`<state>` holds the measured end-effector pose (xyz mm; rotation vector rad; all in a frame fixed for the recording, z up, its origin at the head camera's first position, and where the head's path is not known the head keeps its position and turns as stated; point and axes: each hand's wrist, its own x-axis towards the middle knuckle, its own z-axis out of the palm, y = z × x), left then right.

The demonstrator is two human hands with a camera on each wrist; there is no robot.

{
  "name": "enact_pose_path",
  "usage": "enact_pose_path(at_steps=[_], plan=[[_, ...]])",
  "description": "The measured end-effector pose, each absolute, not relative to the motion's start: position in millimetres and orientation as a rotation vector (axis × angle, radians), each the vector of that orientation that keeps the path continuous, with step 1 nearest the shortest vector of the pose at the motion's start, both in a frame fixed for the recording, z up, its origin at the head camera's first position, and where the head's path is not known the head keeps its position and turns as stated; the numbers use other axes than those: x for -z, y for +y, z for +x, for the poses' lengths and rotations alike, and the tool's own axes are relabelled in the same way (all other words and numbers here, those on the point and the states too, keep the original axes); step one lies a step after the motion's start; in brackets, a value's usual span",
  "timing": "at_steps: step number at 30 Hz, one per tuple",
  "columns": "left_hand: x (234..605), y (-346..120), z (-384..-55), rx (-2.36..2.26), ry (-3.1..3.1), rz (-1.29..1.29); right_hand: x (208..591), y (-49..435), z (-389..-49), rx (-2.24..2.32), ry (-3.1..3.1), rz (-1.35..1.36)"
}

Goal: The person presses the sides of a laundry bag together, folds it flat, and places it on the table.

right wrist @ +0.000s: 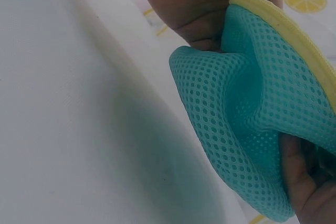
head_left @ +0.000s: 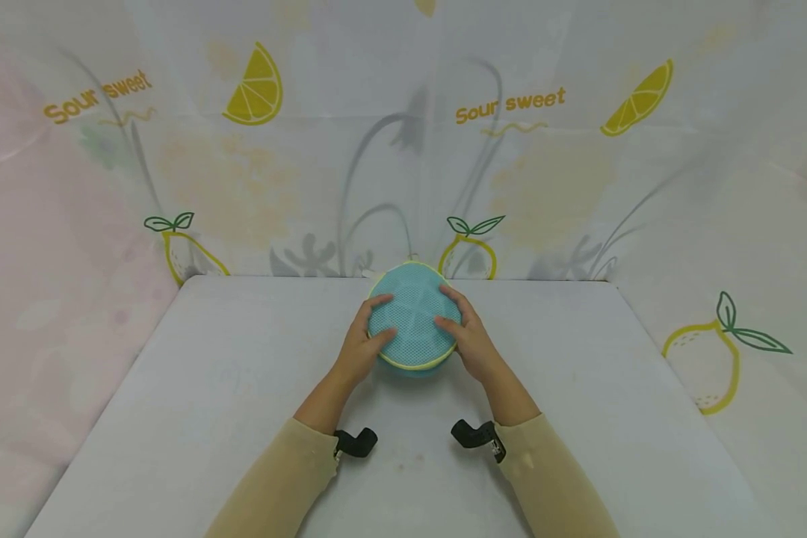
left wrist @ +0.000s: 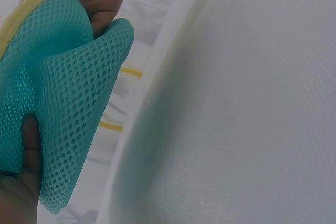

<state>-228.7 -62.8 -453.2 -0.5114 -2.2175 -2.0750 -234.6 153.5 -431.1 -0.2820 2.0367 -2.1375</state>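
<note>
Both hands hold a round teal mesh pouch [head_left: 413, 314] with yellow edging, at the far middle of the table. My left hand [head_left: 360, 345] grips its left side, with the thumb and a finger over the upper face. On the opposite side my right hand [head_left: 474, 345] grips it the same way. In the left wrist view the mesh pouch [left wrist: 79, 114] has its underside pushed into a deep fold, with fingers pressed against it. The right wrist view shows the folded mesh [right wrist: 210, 108] and the yellow trim [right wrist: 294, 35] along its edge. A soft shadow falls below it.
A white table [head_left: 242, 388] spreads under the hands. Behind it hangs a pale curtain [head_left: 390, 67] printed with lemons and lettering, which also runs along both sides. Black wrist devices [head_left: 358, 442] sit at the cuffs of the beige sleeves [head_left: 276, 478].
</note>
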Motion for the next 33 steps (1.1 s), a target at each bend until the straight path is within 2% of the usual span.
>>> enact_pose_path(at_steps=[22, 33], plan=[[449.7, -59.7, -230.1, 2.118, -2.161, -0.374, 431.9, 149.4, -235.6, 1.969, 2.282, -0.260], [454.1, -57.8, -228.1, 2.123, -2.079, -0.401, 431.2, 146.6, -233.0, 1.955, 2.224, -0.230]])
